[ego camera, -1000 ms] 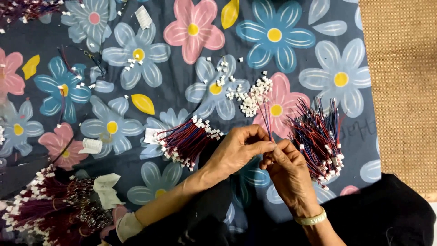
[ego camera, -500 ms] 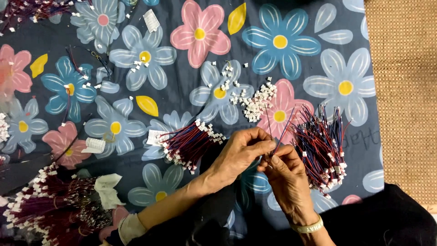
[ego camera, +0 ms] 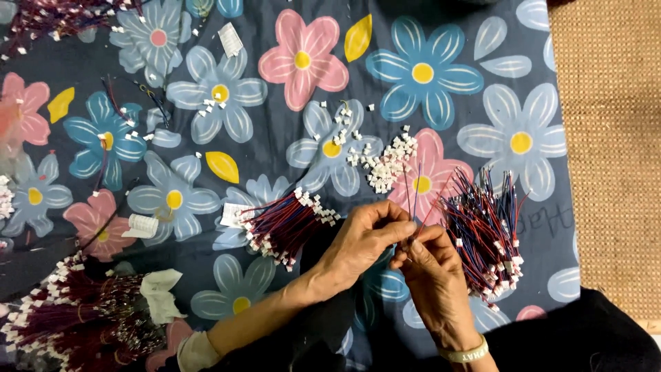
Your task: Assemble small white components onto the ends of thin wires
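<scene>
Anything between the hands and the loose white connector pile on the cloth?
Nothing visible. The hands, left hand and right hand, pinch thin wires; the connector pile lies just beyond on bare cloth, with only those wires rising toward it.

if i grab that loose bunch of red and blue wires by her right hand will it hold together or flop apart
Probably flops apart: the wire bunch lies fanned out, with no tie that I can see. The thin strands look limp and light. Their small white end connectors could snag each other, so a few strands may drag along rather than slide free.
</scene>
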